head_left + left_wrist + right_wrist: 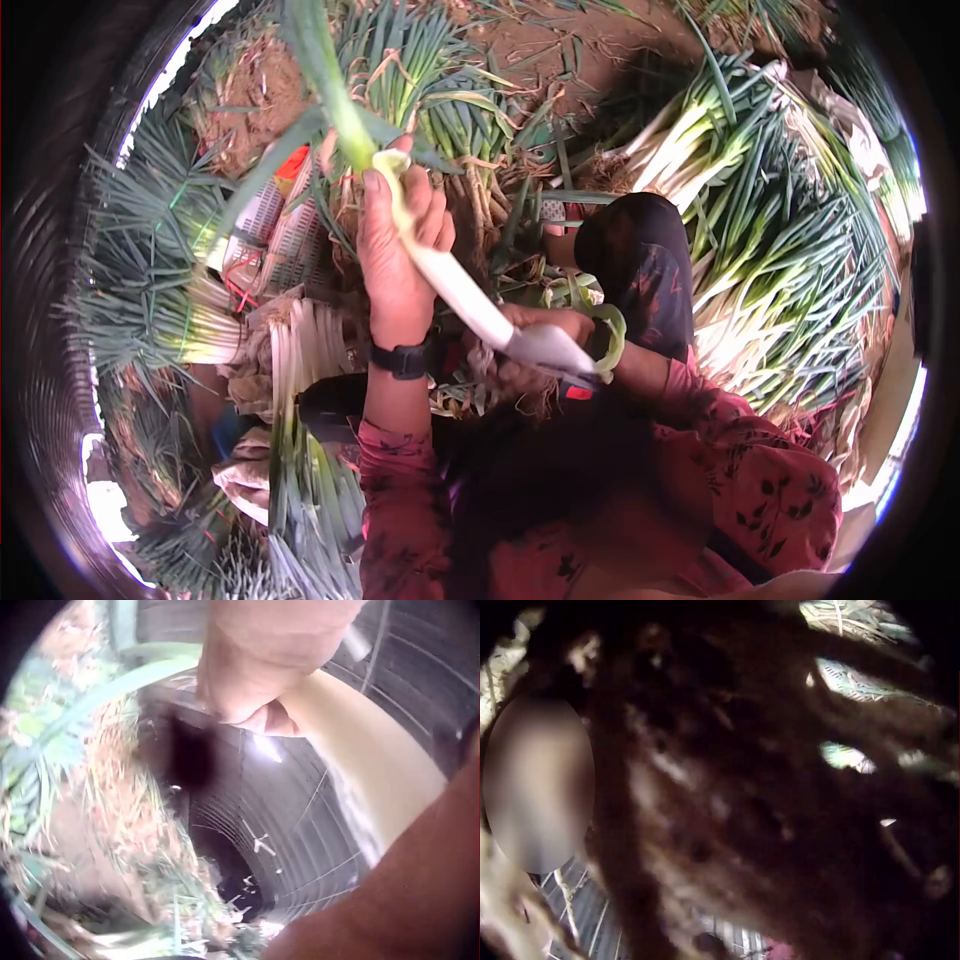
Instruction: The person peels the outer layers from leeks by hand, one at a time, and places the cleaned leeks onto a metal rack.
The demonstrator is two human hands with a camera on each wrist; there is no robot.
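Observation:
A leek runs slantwise between the hands in the head view, its white stalk (pixel 462 290) at the middle and its green top (pixel 335 95) reaching up and left. The left hand (pixel 400 240), with a dark band at the wrist, holds the upper stalk, thumb along it beside a loose pale sheath. In the left wrist view curled fingers (pixel 274 664) grip the pale stalk (pixel 367 750). The right hand (pixel 550 325) grips the lower end, partly hidden by the stalk. Below it hang thin roots (pixel 540 400). Dark, blurred roots (pixel 727 802) fill most of the right wrist view.
A curled green peel (pixel 612 340) lies over the right wrist. Large leek heaps (pixel 800 270) spread at the right, with tied bundles (pixel 150 270) at the left. White-stalked leeks (pixel 300 350) lie beside the left forearm, near a perforated crate (pixel 295 245). A dark-clad knee (pixel 640 250) rises right of centre.

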